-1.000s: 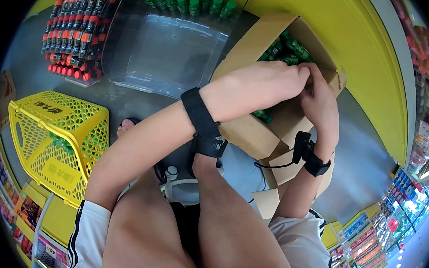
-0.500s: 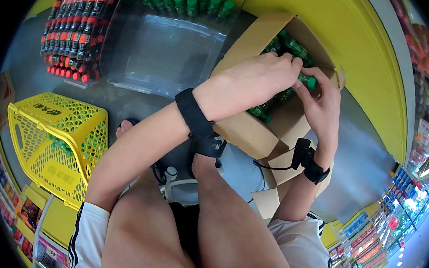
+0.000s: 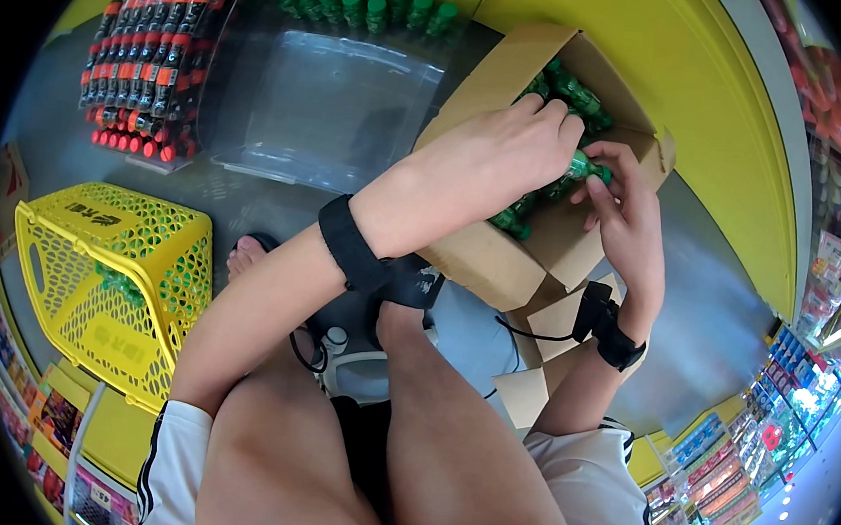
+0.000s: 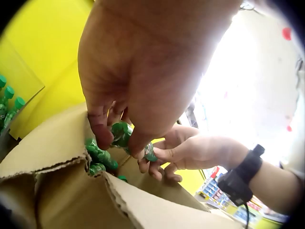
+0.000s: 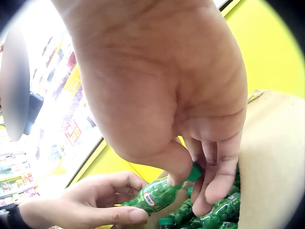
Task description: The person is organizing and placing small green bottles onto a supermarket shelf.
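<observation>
My left hand (image 3: pixel 501 161) and right hand (image 3: pixel 629 214) both pinch one bottle (image 3: pixel 580 164); my right fingertips grip its cap; it sits just above the other bottles (image 3: pixel 574 88) in the box (image 3: pixel 484 262).

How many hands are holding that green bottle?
2. The left hand grips the green bottle over the cardboard box; the right hand pinches its cap end.

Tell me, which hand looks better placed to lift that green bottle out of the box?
Probably the left hand: its fingers hold the green bottle by its body, while the right hand only pinches the cap.
</observation>
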Action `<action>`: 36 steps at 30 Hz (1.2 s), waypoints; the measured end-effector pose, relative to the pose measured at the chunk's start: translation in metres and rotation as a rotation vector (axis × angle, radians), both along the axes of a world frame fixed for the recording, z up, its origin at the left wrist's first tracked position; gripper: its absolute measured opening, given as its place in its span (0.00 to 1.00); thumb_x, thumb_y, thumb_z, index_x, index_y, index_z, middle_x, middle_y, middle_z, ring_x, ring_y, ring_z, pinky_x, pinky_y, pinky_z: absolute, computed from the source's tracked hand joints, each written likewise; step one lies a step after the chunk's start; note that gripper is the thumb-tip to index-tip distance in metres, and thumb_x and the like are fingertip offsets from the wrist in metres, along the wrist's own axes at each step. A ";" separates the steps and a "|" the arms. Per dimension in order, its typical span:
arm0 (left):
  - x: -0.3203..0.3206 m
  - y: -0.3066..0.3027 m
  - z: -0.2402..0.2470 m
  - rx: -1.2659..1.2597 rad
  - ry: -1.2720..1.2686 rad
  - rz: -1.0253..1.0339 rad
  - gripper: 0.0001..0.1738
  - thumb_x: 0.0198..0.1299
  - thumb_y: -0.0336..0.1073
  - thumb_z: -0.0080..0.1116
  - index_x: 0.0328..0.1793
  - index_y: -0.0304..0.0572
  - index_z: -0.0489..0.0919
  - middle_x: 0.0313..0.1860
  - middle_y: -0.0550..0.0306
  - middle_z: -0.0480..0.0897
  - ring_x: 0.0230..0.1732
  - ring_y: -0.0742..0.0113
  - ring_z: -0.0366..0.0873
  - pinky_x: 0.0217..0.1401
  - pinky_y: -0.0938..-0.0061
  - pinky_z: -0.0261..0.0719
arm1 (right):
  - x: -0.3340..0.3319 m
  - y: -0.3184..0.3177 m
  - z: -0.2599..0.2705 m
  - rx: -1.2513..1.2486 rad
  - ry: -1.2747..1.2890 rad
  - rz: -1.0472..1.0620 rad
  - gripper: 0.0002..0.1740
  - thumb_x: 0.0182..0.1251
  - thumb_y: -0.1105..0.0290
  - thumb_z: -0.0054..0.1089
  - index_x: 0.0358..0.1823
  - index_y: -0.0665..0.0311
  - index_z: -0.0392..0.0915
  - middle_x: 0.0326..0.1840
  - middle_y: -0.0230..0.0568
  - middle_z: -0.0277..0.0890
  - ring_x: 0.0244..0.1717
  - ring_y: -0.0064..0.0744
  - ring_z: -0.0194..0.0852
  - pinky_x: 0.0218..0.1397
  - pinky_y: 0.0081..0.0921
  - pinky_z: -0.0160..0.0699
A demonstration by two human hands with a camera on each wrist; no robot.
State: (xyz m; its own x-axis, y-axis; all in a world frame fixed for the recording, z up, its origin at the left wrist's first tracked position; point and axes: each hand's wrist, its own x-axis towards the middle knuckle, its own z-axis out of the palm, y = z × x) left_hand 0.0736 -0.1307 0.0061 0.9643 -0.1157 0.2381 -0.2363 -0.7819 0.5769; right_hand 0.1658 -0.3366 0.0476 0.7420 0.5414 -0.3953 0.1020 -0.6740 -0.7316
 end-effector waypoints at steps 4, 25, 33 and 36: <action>-0.003 0.011 0.002 -0.007 -0.040 -0.021 0.16 0.66 0.31 0.71 0.52 0.34 0.75 0.47 0.49 0.80 0.55 0.49 0.83 0.56 0.57 0.87 | -0.004 0.002 -0.001 0.009 -0.073 0.065 0.13 0.82 0.83 0.55 0.63 0.66 0.74 0.41 0.42 0.86 0.38 0.30 0.83 0.46 0.29 0.80; -0.054 0.093 -0.027 -0.180 -0.103 0.057 0.19 0.62 0.32 0.76 0.57 0.42 0.82 0.49 0.54 0.85 0.54 0.47 0.85 0.55 0.58 0.86 | -0.069 0.087 0.023 0.002 -0.252 0.042 0.13 0.77 0.73 0.72 0.56 0.68 0.79 0.37 0.46 0.87 0.36 0.38 0.86 0.41 0.33 0.83; -0.066 0.115 -0.049 -0.352 -0.045 0.202 0.21 0.66 0.29 0.74 0.64 0.40 0.81 0.55 0.47 0.87 0.54 0.38 0.86 0.53 0.54 0.86 | -0.070 0.154 0.027 0.024 -0.409 0.150 0.12 0.72 0.72 0.75 0.50 0.69 0.82 0.34 0.51 0.86 0.32 0.44 0.86 0.39 0.39 0.82; -0.067 0.122 -0.054 -0.357 -0.010 0.273 0.21 0.68 0.31 0.73 0.65 0.40 0.80 0.54 0.44 0.86 0.52 0.37 0.86 0.52 0.53 0.86 | -0.064 0.176 0.018 0.025 -0.406 0.195 0.12 0.70 0.71 0.75 0.49 0.68 0.83 0.31 0.51 0.83 0.33 0.50 0.85 0.39 0.43 0.81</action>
